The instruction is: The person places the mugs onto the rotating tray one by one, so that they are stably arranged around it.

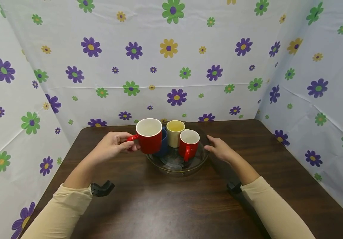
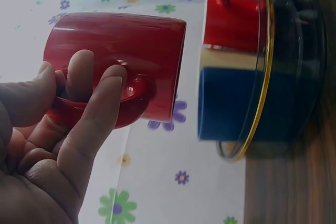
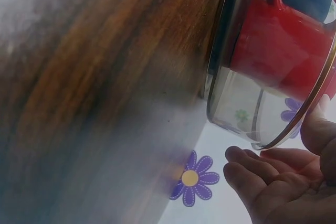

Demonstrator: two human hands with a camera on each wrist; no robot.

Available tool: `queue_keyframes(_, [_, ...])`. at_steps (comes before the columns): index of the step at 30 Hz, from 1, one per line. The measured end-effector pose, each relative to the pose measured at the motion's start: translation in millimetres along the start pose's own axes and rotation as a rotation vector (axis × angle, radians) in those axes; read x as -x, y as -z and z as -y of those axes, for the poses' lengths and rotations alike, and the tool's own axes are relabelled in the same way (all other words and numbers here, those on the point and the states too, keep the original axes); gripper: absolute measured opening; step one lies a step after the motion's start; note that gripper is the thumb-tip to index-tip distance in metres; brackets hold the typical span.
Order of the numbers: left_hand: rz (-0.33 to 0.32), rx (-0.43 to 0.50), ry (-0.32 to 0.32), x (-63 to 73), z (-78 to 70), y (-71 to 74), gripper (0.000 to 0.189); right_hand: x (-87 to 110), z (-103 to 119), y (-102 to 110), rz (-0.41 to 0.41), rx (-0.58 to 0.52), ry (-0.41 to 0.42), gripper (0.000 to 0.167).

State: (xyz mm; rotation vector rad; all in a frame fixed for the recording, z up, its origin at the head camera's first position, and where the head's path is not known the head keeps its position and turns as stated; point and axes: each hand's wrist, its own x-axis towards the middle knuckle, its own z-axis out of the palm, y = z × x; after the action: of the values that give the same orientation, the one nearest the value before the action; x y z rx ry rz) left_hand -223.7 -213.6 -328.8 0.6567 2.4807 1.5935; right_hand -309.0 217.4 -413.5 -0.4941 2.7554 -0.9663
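Note:
My left hand holds a large red mug with a white inside by its handle, fingers hooked through. In the left wrist view, this mug is raised clear of the glass bowl with the gold rim. Inside the bowl stand a smaller red mug, a pale yellow mug and a blue mug, the last partly hidden behind the held mug. My right hand is at the bowl's right rim, thumb close to the edge, fingers loosely extended outside the glass.
The bowl stands toward the back of a dark brown wooden table. White sheets with printed flowers rise behind the table and along both sides. A black wrist device is worn on each arm.

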Motion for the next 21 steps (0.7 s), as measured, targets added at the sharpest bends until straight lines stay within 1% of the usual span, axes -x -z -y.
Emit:
queue_keyframes(4, [0.048,0.021,-0.004,-8.0,-0.4,-13.1,0.021,-1.1,-0.1,0.5,0.002,-0.004,-0.002,0.064])
queue_keyframes(10, [0.109,0.066,0.011,-18.0,0.7,-30.3,0.021,-2.5,1.2,2.3,0.004,-0.001,-0.005,0.064])
queue_keyframes(11, [0.116,0.077,0.023,-19.7,1.0,-32.8,0.021,-2.3,1.4,2.6,0.006,0.002,-0.005,0.064])
queue_keyframes(15, [0.144,0.1,0.035,-25.7,2.7,-41.7,0.021,-3.4,0.0,2.7,0.004,0.012,-0.003,0.063])
queue_keyframes(17, [0.148,0.112,0.041,-28.4,4.4,-45.9,0.02,-4.3,-0.8,2.5,0.002,0.019,0.003,0.063])
queue_keyframes(21, [0.164,0.112,0.037,-33.4,9.2,-53.5,0.019,-5.8,-1.6,2.3,-0.004,0.027,0.012,0.063])
